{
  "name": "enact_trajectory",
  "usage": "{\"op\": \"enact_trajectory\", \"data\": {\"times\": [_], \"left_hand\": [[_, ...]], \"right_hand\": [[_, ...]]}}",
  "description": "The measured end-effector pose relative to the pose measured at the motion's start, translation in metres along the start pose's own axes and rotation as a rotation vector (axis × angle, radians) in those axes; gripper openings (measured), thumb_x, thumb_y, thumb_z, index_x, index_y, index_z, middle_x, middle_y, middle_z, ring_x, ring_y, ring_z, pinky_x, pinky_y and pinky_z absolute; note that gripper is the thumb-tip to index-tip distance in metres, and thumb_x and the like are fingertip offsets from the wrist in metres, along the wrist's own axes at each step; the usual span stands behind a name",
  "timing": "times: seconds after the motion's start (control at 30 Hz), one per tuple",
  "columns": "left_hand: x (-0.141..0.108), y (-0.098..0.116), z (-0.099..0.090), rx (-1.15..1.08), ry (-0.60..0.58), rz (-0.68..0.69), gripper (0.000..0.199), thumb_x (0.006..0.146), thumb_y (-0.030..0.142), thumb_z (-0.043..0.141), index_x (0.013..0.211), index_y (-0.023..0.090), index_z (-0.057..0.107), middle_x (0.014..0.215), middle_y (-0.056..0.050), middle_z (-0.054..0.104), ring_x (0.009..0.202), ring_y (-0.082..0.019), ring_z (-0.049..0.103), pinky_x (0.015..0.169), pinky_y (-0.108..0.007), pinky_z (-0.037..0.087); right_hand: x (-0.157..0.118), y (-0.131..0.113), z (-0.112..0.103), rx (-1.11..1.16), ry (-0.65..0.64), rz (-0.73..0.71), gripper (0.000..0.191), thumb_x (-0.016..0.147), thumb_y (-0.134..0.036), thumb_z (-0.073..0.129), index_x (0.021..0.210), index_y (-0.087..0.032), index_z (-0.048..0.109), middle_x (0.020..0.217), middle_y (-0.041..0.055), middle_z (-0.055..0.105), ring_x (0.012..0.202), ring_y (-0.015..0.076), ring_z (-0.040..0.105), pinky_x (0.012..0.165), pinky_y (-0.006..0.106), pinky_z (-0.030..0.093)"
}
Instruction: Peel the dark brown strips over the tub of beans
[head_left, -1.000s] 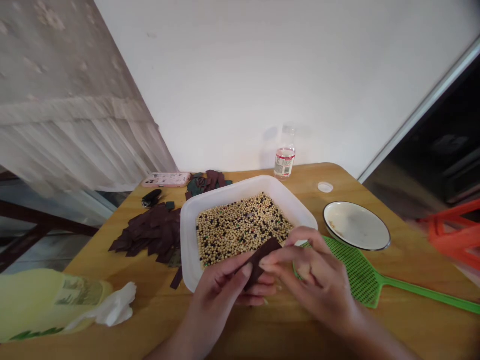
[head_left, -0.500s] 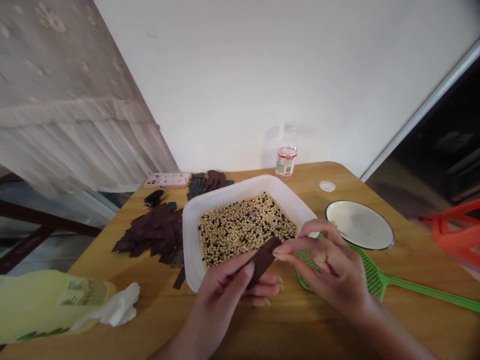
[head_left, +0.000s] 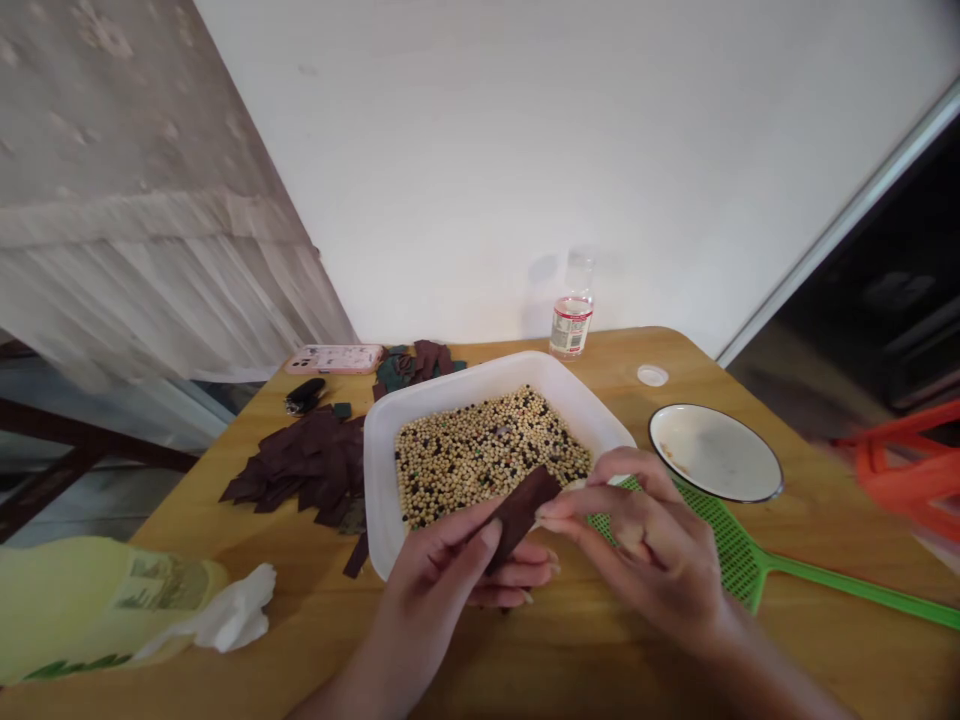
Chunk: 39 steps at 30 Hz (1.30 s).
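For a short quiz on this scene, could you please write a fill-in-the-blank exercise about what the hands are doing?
1. A dark brown strip is gripped by the left hand, and the right hand touches its ____ end.
2. The white plastic tub holds pale round beans mixed with ____ ones.
3. The fly swatter beside the right hand has a head of ____ mesh.

Missing words: upper; dark; green.

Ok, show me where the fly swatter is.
In the head view, the green fly swatter lies on the right of the wooden table, its mesh head partly hidden by the right hand, just below the white plate.
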<state>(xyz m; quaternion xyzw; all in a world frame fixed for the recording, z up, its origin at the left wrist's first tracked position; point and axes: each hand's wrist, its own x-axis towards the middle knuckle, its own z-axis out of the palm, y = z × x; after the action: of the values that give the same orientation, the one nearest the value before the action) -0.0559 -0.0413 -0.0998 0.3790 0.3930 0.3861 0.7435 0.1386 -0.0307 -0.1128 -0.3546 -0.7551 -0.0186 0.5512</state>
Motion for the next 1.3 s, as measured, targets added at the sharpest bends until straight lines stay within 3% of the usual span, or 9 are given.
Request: {"op": "enact_trajectory", "data": {"times": [0.1, 0.3, 0.4, 0.53, 0.7, 0.93, 1.1, 1.23, 1.3], "left_hand": [[0.000, 0.000, 0.001, 0.006, -0.015, -0.009, 0.034, 0.075, 0.046, 0.072, 0.100, 0.022, 0.074, 0.083, -0.005, 0.079, 0.076, -0.017, 0.075, 0.063, -0.018, 0.056], [0.000, -0.004, 0.001, 0.010, -0.054, -0.037, 0.031, 0.078, 0.045, 0.070, 0.100, 0.023, 0.074, 0.082, -0.004, 0.079, 0.075, -0.015, 0.075, 0.064, -0.018, 0.056], [0.000, -0.004, 0.001, 0.024, -0.073, -0.034, 0.034, 0.079, 0.046, 0.069, 0.104, 0.022, 0.073, 0.081, -0.005, 0.079, 0.073, -0.015, 0.074, 0.062, -0.017, 0.055], [0.002, -0.004, 0.002, 0.039, -0.085, -0.070, 0.032, 0.077, 0.045, 0.071, 0.096, 0.020, 0.075, 0.076, -0.005, 0.078, 0.070, -0.015, 0.074, 0.061, -0.018, 0.055], [0.002, -0.005, 0.000, 0.029, -0.093, -0.084, 0.035, 0.076, 0.047, 0.071, 0.101, 0.022, 0.074, 0.079, -0.005, 0.079, 0.073, -0.016, 0.074, 0.061, -0.018, 0.055], [0.002, -0.005, 0.000, 0.039, -0.105, -0.081, 0.031, 0.077, 0.046, 0.071, 0.099, 0.025, 0.074, 0.082, -0.003, 0.079, 0.077, -0.016, 0.074, 0.064, -0.018, 0.055], [0.000, -0.008, -0.001, 0.046, -0.123, -0.079, 0.024, 0.080, 0.042, 0.069, 0.097, 0.027, 0.075, 0.084, -0.002, 0.079, 0.078, -0.016, 0.074, 0.067, -0.020, 0.056], [0.000, -0.008, -0.002, 0.051, -0.119, -0.058, 0.030, 0.082, 0.044, 0.066, 0.105, 0.027, 0.072, 0.090, -0.005, 0.079, 0.083, -0.017, 0.074, 0.068, -0.020, 0.055], [0.001, -0.008, -0.003, 0.059, -0.124, -0.055, 0.029, 0.082, 0.043, 0.066, 0.104, 0.026, 0.073, 0.089, -0.005, 0.079, 0.082, -0.017, 0.074, 0.068, -0.020, 0.055]], "right_hand": [[0.000, -0.006, 0.003, 0.069, -0.003, 0.010, 0.034, 0.077, -0.001, 0.065, 0.068, -0.026, 0.045, 0.067, -0.0059, 0.073, 0.074, 0.0173, 0.061, 0.067, 0.032, 0.053], [0.002, -0.009, 0.006, 0.016, -0.021, 0.040, 0.018, 0.080, -0.009, 0.065, 0.083, -0.026, 0.062, 0.050, -0.0060, 0.061, 0.069, 0.0179, 0.062, 0.062, 0.029, 0.052], [0.003, -0.007, 0.006, -0.009, 0.049, 0.066, 0.023, 0.077, -0.006, 0.067, 0.073, -0.027, 0.057, 0.057, -0.0055, 0.067, 0.067, 0.0174, 0.062, 0.061, 0.030, 0.052], [0.001, -0.007, 0.006, 0.052, -0.028, 0.070, 0.026, 0.077, -0.008, 0.067, 0.066, -0.026, 0.052, 0.057, -0.0048, 0.067, 0.072, 0.0176, 0.065, 0.062, 0.030, 0.054], [0.001, -0.007, 0.007, 0.068, 0.009, 0.115, 0.039, 0.076, -0.005, 0.067, 0.060, -0.026, 0.038, 0.063, -0.0059, 0.072, 0.073, 0.0171, 0.064, 0.064, 0.031, 0.053], [0.000, -0.010, 0.009, -0.042, 0.012, 0.129, 0.014, 0.082, -0.012, 0.064, 0.078, -0.026, 0.062, 0.045, -0.0060, 0.057, 0.066, 0.0177, 0.060, 0.062, 0.031, 0.052], [0.001, -0.012, 0.010, 0.042, -0.012, 0.134, 0.029, 0.080, -0.010, 0.065, 0.063, -0.025, 0.048, 0.057, -0.0050, 0.067, 0.073, 0.0169, 0.063, 0.060, 0.028, 0.051], [0.002, -0.009, 0.010, -0.058, 0.029, 0.176, 0.017, 0.081, -0.014, 0.065, 0.070, -0.026, 0.059, 0.048, -0.0051, 0.057, 0.070, 0.0179, 0.062, 0.062, 0.029, 0.052], [0.002, -0.010, 0.012, -0.035, 0.033, 0.166, 0.017, 0.081, -0.013, 0.065, 0.071, -0.026, 0.058, 0.050, -0.0052, 0.060, 0.070, 0.0175, 0.062, 0.064, 0.030, 0.052]]}}
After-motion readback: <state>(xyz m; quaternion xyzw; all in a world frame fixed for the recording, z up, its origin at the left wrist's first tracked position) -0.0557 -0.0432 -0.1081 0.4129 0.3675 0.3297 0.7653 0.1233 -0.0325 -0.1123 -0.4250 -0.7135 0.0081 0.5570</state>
